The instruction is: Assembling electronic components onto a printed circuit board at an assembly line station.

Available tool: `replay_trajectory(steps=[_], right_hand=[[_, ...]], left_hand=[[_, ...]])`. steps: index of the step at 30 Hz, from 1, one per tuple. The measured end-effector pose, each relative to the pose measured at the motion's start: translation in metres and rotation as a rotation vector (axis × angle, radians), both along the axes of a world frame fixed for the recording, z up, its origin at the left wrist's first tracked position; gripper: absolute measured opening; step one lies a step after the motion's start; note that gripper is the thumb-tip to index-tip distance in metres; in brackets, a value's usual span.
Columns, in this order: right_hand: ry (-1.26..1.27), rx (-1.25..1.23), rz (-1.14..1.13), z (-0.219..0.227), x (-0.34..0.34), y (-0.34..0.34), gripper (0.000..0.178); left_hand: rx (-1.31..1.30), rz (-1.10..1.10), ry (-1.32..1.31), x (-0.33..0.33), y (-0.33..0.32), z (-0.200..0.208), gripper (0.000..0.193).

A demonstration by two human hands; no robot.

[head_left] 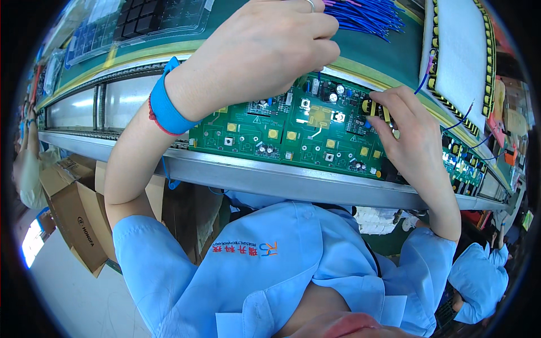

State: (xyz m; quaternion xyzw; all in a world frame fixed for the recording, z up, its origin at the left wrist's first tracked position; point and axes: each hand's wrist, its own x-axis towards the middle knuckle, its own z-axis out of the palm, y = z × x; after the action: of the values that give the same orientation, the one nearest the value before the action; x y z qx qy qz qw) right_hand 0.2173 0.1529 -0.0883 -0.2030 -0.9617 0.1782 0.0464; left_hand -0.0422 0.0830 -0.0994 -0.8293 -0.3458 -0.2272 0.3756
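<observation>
Green circuit boards (270,147) lie side by side in the metal rail in front of me. My right hand (411,127) is at their right part, thumb and fingers closed round a small yellow-and-black transformer (370,107) at the board surface. Above the middle of the boards is my left hand (265,48), its fingers curled and a blue band on its wrist. Its fingertips are hidden, so whatever they hold cannot be seen. Just past that hand lies a bundle of blue wires (363,19) with pink ends.
A white foam sheet (459,62) edged with yellow-and-black transformers stands at the far right. Black parts (138,19) sit in a clear tray at the far left. The metal rail (293,176) runs across the front. Below left are open cardboard boxes (79,217); another person (479,281) is at lower right.
</observation>
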Motion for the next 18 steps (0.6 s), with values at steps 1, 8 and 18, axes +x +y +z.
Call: replay_trajectory(steps=[1, 8, 18], right_hand=[[0.000, -0.003, -0.004, 0.000, 0.000, 0.000, 0.030], [0.021, -0.019, 0.006, 0.006, 0.002, 0.000, 0.024], [0.213, -0.187, 0.006, 0.003, 0.005, 0.005, 0.021]], left_hand=[[-0.003, -0.004, 0.000, 0.004, -0.003, 0.004, 0.005], [-0.342, 0.119, 0.007, 0.003, -0.005, 0.002, 0.008], [-0.676, 0.210, -0.032, 0.018, -0.021, 0.036, 0.008]])
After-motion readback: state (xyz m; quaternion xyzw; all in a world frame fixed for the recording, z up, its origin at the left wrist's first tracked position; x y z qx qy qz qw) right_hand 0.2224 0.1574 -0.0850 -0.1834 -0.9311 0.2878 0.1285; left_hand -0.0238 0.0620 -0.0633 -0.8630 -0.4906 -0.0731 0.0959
